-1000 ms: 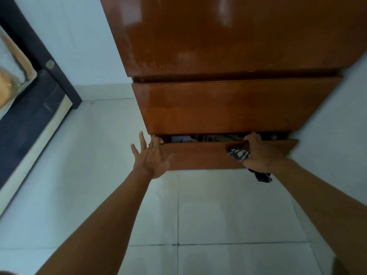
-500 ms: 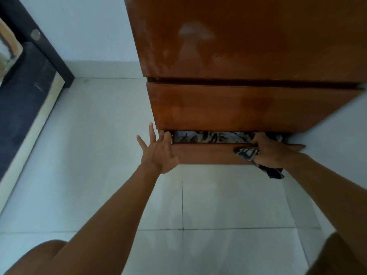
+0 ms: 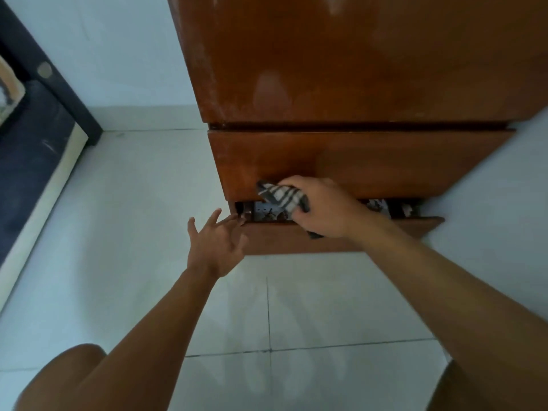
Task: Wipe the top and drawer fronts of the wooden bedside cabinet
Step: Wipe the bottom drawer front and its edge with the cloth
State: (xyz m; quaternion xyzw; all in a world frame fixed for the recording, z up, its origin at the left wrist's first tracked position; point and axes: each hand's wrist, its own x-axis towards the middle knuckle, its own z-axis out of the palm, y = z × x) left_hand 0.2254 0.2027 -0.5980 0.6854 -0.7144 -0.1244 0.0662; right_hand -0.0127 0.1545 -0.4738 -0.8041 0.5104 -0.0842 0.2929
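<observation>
Your right hand (image 3: 324, 210) gripped a striped cloth (image 3: 281, 197) against the upper drawer (image 3: 355, 161). Left hand (image 3: 218, 243) splayed, empty. Bottom drawer (image 3: 296, 240) ajar, patterned fabric (image 3: 267, 213) inside.

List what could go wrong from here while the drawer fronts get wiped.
1. The bottom drawer stands pulled out, with the left hand's fingertips at its top corner; a push on the front might pinch them.
2. The right hand presses the striped cloth against the upper drawer front, right above the open gap. A loose end could dip into the contents or snag there.
</observation>
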